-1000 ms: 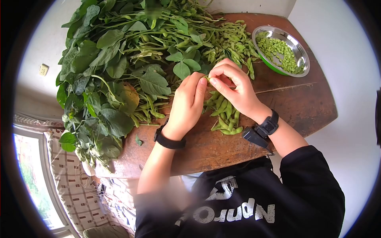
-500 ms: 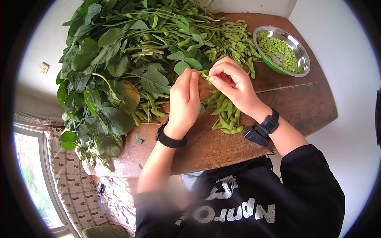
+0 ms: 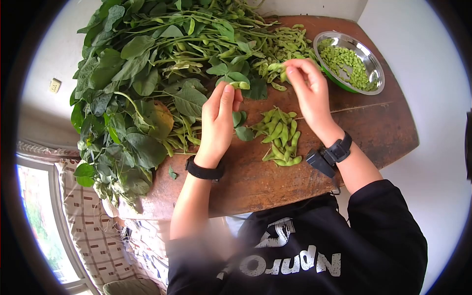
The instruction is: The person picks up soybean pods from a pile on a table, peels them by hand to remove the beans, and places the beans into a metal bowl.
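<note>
The brown wooden surface (image 3: 364, 123) goes across the middle of the frame, and leafy plants (image 3: 142, 73) cover its upper left part. In the upper right is the metal bowl (image 3: 368, 61), with green beans (image 3: 344, 61) inside. My right hand (image 3: 314, 101) is near it, fingers bent beside green pods; if they grip one, I cannot tell. My left hand (image 3: 218, 123), near the centre, has the fingers pinching one pod (image 3: 241, 85). A small pile of pods (image 3: 281, 137) lies between my wrists.

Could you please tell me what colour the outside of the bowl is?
The bowl's outside is green, in the head view.
</note>
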`<move>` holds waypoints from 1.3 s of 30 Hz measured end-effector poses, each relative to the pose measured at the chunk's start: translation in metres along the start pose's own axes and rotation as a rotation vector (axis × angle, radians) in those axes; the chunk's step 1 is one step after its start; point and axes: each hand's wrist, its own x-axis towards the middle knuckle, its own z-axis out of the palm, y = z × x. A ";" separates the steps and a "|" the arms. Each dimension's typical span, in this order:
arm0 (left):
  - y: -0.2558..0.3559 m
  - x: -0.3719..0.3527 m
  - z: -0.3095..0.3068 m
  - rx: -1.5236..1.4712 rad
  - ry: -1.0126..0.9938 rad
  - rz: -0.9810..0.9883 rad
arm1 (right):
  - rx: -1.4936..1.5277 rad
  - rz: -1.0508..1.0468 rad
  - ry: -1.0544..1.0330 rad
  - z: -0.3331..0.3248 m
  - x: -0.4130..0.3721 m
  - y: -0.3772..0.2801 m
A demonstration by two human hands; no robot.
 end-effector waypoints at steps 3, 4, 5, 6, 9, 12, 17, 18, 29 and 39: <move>0.000 -0.001 0.000 0.012 -0.043 0.009 | -0.246 -0.019 0.032 -0.012 0.008 0.003; 0.000 -0.002 0.000 0.011 -0.071 0.008 | -0.278 -0.017 0.068 -0.012 0.008 0.009; 0.002 -0.002 0.000 0.011 -0.071 0.009 | -0.310 -0.015 0.105 -0.012 0.008 0.011; 0.005 -0.003 0.000 0.026 -0.091 -0.004 | -0.237 -0.011 0.064 -0.012 0.006 0.006; 0.003 -0.003 0.001 0.021 -0.117 -0.019 | 0.098 0.092 -0.251 0.001 0.000 -0.005; 0.001 -0.004 0.004 -0.022 -0.148 -0.030 | 0.242 0.265 -0.434 0.008 -0.009 -0.012; 0.002 -0.005 0.004 -0.017 -0.230 -0.052 | 0.263 0.305 -0.428 0.008 -0.011 -0.013; 0.002 -0.006 0.004 -0.006 -0.248 -0.052 | 0.269 0.301 -0.405 0.008 -0.010 -0.013; 0.005 -0.006 0.008 0.075 -0.281 -0.042 | 0.310 0.333 -0.303 0.002 -0.009 -0.014; -0.001 -0.003 0.015 0.306 0.062 0.237 | 0.365 0.398 -0.344 0.005 -0.010 -0.015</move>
